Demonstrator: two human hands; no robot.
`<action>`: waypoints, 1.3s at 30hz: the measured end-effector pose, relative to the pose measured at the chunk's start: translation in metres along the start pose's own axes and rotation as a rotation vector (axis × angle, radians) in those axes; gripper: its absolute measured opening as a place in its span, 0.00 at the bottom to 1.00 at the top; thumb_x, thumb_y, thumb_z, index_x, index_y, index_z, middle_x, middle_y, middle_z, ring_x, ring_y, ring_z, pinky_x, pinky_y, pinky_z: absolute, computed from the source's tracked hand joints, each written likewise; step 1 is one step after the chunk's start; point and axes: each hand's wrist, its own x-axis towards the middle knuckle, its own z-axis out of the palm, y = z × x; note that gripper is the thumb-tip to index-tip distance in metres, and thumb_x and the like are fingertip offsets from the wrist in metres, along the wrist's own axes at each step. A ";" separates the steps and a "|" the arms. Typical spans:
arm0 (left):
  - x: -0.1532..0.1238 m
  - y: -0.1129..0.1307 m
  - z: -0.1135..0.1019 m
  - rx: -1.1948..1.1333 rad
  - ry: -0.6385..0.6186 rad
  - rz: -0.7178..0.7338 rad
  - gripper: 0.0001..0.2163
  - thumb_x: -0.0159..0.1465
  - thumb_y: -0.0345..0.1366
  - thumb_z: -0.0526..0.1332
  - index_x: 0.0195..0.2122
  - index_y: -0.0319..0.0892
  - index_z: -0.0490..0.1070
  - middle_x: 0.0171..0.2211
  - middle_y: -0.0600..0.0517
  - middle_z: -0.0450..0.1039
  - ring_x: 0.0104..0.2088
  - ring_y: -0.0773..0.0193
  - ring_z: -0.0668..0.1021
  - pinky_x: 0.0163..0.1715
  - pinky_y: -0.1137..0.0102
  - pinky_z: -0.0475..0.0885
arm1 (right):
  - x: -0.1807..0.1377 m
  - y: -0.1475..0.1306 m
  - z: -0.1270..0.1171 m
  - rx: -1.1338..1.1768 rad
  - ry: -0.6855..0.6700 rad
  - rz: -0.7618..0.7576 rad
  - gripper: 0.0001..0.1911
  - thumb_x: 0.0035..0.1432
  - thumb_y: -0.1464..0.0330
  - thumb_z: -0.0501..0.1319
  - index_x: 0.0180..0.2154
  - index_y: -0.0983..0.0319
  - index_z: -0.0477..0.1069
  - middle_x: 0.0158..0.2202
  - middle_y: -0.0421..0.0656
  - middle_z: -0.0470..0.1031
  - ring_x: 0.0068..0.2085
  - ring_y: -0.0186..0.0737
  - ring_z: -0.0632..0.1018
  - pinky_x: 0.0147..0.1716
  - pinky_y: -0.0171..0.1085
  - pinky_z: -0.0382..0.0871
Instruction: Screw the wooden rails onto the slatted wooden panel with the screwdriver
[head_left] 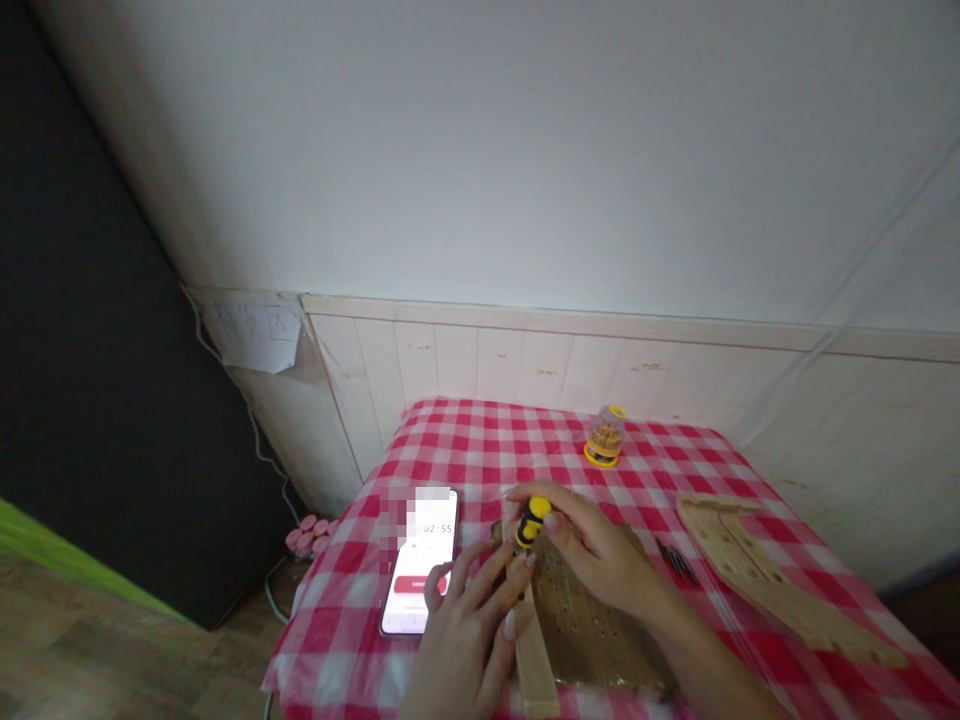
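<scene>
A sheet of white paper (251, 335) hangs taped at the wall corner, at 10 o'clock from the table, its faint writing too blurred to read. A thin white cable (255, 430) runs down beside it toward a cluster of small pink round objects (309, 533) on the floor.

On the red-and-white checked tablecloth (480, 440), a white-edged smartphone (420, 575) lies flat at 9 o'clock from the hands. Its screen shows a timer reading "02:55" above a red button whose label is illegible, and part of the screen is blurred out.

The person's left hand (465, 640) lies just right of the phone with its fingers spread and stretched forward. The fingertips rest on a narrow pale wooden strip (536, 665), which runs from 12 to 6 o'clock along the left edge of a brown wooden board drilled with rows of small holes (592, 630).

At the strip's far end a stubby yellow-and-black screwdriver (532, 522) stands tip down, slightly tilted. The right hand (600, 560) comes in from 4 o'clock over the board and pinches the handle between thumb and curled fingers.

At 1 o'clock from the hands, well apart near the table's far edge, stands a small yellow-capped clear bit holder (604, 437). A few thin black bits (679, 560) lie at 3 o'clock, just beside the right wrist. Beyond them a pale wooden cut-out panel with small holes (757, 575) stretches toward the table's 4 o'clock corner.
</scene>
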 end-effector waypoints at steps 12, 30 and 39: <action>-0.001 0.000 0.000 0.006 0.018 -0.028 0.23 0.76 0.35 0.53 0.71 0.57 0.61 0.65 0.53 0.72 0.64 0.47 0.69 0.54 0.54 0.66 | 0.006 -0.005 -0.002 -0.043 0.146 -0.139 0.16 0.68 0.50 0.61 0.42 0.56 0.73 0.39 0.45 0.77 0.42 0.46 0.78 0.44 0.44 0.74; 0.000 0.002 -0.003 -0.004 0.027 -0.045 0.24 0.73 0.31 0.54 0.69 0.58 0.65 0.63 0.53 0.74 0.61 0.48 0.71 0.54 0.54 0.65 | -0.005 0.003 0.013 0.295 -0.056 0.096 0.28 0.74 0.46 0.40 0.58 0.53 0.65 0.41 0.44 0.73 0.41 0.44 0.76 0.47 0.48 0.73; 0.000 0.001 -0.004 -0.010 0.025 -0.048 0.24 0.73 0.31 0.54 0.67 0.58 0.67 0.63 0.54 0.75 0.60 0.48 0.72 0.54 0.54 0.65 | 0.004 -0.005 0.000 0.060 0.054 -0.001 0.24 0.69 0.46 0.55 0.44 0.57 0.75 0.42 0.47 0.79 0.45 0.46 0.79 0.48 0.44 0.74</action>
